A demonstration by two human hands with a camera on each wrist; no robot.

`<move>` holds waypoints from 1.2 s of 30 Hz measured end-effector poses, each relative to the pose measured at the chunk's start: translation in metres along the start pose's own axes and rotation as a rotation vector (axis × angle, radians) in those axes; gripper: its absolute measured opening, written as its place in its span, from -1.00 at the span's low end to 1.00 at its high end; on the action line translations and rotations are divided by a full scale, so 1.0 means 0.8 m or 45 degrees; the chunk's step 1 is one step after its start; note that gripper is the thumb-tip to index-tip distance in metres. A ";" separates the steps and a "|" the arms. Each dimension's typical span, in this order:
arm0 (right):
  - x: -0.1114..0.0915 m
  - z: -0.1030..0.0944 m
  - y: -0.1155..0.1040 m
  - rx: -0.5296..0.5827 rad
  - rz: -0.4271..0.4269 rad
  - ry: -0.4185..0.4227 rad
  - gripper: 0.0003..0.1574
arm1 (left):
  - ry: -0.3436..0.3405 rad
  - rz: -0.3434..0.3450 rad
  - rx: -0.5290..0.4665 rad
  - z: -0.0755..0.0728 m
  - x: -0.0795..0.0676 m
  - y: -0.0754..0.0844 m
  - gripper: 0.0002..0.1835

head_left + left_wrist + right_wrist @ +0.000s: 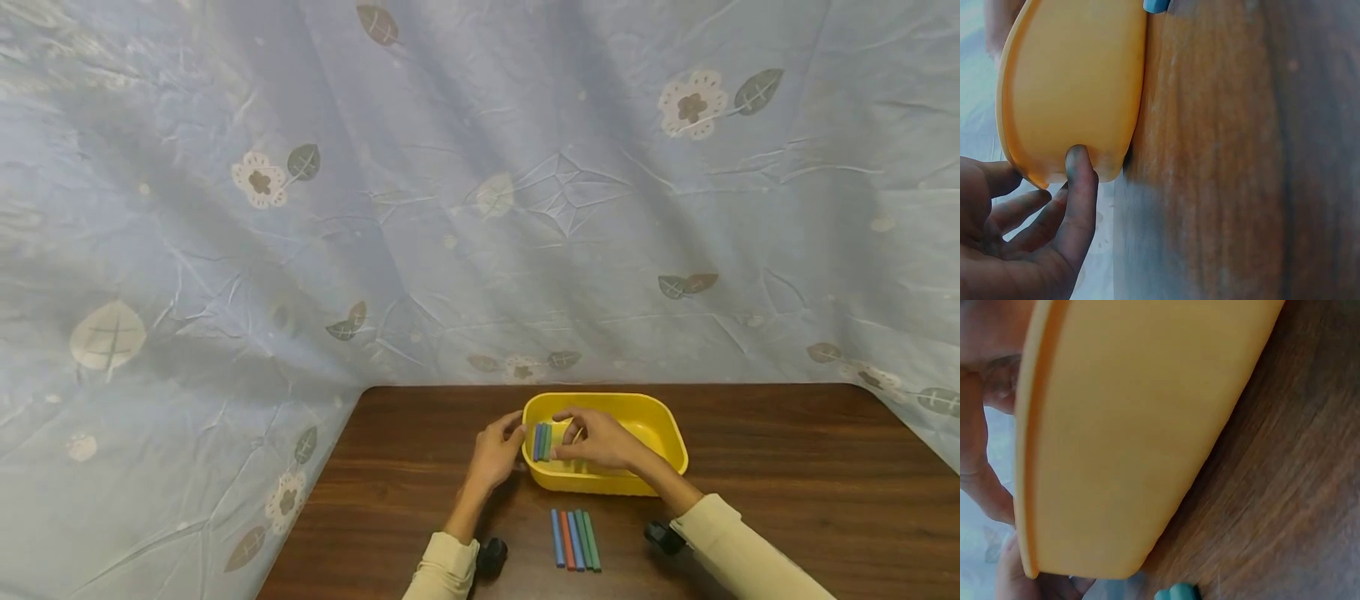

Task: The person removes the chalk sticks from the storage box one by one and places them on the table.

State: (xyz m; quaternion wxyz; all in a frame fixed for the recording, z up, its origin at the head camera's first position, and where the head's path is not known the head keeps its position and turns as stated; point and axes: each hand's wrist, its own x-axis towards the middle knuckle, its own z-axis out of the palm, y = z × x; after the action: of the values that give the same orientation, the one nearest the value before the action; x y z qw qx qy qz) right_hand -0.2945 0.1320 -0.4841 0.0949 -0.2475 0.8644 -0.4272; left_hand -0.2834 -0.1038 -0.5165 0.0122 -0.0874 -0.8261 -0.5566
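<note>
A yellow plastic tub (607,483) stands on the table, with a few slim purple, blue and green sticks (543,442) side by side at its left end. My left hand (495,454) holds that end from outside; in the left wrist view its fingertips (1077,159) press against the tub's wall and rim. Reaching over the front rim, my right hand (600,442) is inside the tub, thumb and index finger spread apart. Its thumb tip comes close to the green stick, and no stick shows between the fingers. The tub wall hides most of this hand in the right wrist view.
In front of the tub, several blue, red and green sticks (575,540) lie side by side on the brown wooden table (810,492). Black wrist devices sit under both forearms. A pale blue patterned cloth (480,208) hangs behind the table.
</note>
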 end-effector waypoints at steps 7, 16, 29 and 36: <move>0.015 0.003 0.013 -0.005 0.032 0.006 -0.05 | -0.003 -0.001 0.004 0.000 0.000 0.000 -0.50; 0.020 0.018 0.031 0.065 0.146 -0.013 0.06 | 0.015 0.002 0.029 0.001 -0.001 0.000 -0.52; 0.032 0.021 0.030 0.006 0.180 0.004 0.06 | -0.011 -0.021 -0.074 0.001 0.002 -0.001 -0.52; 0.041 0.026 0.034 -0.059 0.169 -0.008 0.04 | -0.013 -0.026 -0.064 0.000 0.001 -0.001 -0.52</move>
State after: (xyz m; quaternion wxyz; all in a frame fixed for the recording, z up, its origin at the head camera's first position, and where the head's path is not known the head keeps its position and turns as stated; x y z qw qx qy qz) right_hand -0.3239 0.1147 -0.5165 0.1198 -0.1930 0.8884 -0.3990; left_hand -0.2839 -0.1040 -0.5171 0.0001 -0.0822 -0.8127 -0.5768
